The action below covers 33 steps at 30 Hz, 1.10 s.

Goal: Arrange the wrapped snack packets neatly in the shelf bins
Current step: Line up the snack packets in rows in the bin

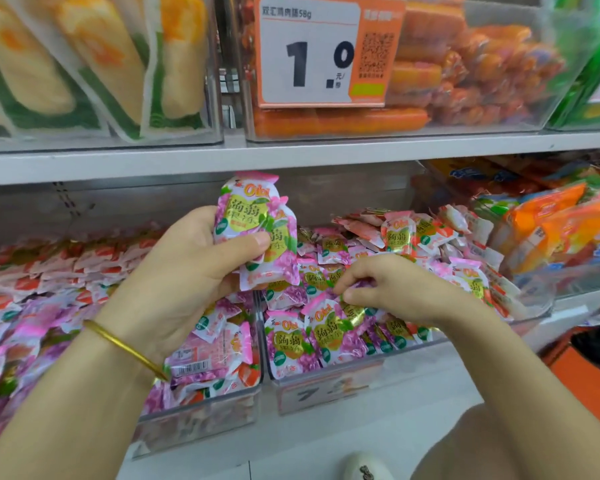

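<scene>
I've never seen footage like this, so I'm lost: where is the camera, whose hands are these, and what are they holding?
No machine here: a person wears one camera on the head, looking forward and down at their own hands. The left hand, a gold bangle on its wrist, grips a small stack of pink jelly packets. The right hand reaches into a clear bin heaped with the same packets and pinches one packet. Above, a second bin holds orange sausages behind a price tag reading 1.0.
</scene>
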Each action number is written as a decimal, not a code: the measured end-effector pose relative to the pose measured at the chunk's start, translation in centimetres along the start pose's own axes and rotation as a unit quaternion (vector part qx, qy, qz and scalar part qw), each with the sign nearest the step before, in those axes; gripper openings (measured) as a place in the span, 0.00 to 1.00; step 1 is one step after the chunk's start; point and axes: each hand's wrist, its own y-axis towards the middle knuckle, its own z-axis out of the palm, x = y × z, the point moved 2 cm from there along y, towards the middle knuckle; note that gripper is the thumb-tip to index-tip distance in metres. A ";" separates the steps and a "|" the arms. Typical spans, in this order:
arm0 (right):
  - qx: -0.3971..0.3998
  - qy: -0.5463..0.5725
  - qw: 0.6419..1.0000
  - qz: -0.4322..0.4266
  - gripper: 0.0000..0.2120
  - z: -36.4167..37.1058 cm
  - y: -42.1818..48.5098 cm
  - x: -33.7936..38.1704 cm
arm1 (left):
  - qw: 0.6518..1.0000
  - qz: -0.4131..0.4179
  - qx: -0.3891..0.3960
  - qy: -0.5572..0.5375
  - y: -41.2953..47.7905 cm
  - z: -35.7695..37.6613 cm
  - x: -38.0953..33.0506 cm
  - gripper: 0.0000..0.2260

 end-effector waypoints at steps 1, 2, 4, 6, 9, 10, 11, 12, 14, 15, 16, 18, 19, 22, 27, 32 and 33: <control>-0.017 -0.012 1.000 0.003 0.09 -0.3 -0.3 -0.1 | 1.000 0.004 0.003 0.002 -0.1 0.1 0.0 0.07; -0.038 -0.032 0.999 0.007 0.10 -0.4 -0.6 -0.3 | 1.000 0.006 0.006 0.003 -0.1 0.2 -0.1 0.08; -0.089 -0.084 0.992 0.022 0.12 -0.4 -1.0 -0.2 | 1.000 0.008 0.008 0.006 -0.2 0.3 0.0 0.08; -0.134 -0.122 0.983 0.037 0.12 -0.3 -1.3 0.1 | 1.000 0.007 0.011 0.014 -0.2 0.5 0.1 0.09; -0.224 -0.111 0.966 0.065 0.08 -0.5 -1.9 0.0 | 1.000 0.004 0.013 0.022 -0.2 0.6 0.3 0.11; -0.249 -0.087 0.961 0.077 0.05 -0.7 -2.1 -0.1 | 1.000 0.002 0.014 0.024 -0.2 0.7 0.3 0.11; -0.257 -0.057 0.961 0.090 0.03 -0.8 -2.3 -0.3 | 1.000 0.000 0.013 0.028 -0.1 0.8 0.4 0.12; -0.244 -0.029 0.964 0.107 0.06 -0.6 -2.3 -0.4 | 0.999 -0.002 0.011 0.032 -0.1 0.8 0.4 0.12; -0.182 -0.011 0.974 0.135 0.09 0.1 -2.3 -0.4 | 0.999 -0.005 0.014 0.033 -0.1 1.0 0.6 0.13; -0.152 -0.055 0.976 0.144 0.09 0.5 -2.3 -0.3 | 0.999 -0.006 0.019 0.031 0.0 1.2 0.7 0.13; -0.130 -0.123 0.972 0.149 0.09 0.8 -2.3 -0.2 | 0.999 -0.007 0.026 0.030 0.0 1.3 0.8 0.13; -0.099 -0.242 0.953 0.152 0.09 1.2 -2.4 0.0 | 0.999 -0.006 0.036 0.027 -0.1 1.7 0.9 0.11; -0.086 -0.268 0.947 0.154 0.08 1.4 -2.3 -0.2 | 0.999 -0.007 0.040 0.027 -0.1 1.8 0.9 0.09; -0.109 -0.256 0.951 0.138 0.04 1.2 -1.8 -1.1 | 0.998 -0.018 0.051 0.027 -0.1 2.3 1.1 0.08; -0.175 0.384 0.907 -0.010 0.13 -0.8 -2.5 1.5 | 0.993 -0.005 0.072 0.097 -0.4 3.1 1.9 0.11; -0.097 0.454 0.884 -0.053 0.11 0.7 -2.3 3.5 | 0.954 0.040 0.033 0.296 -0.7 4.3 2.4 0.12; -0.102 0.468 0.876 -0.057 0.10 0.8 -2.0 3.4 | 0.945 0.049 0.024 0.322 -0.9 4.5 2.3 0.13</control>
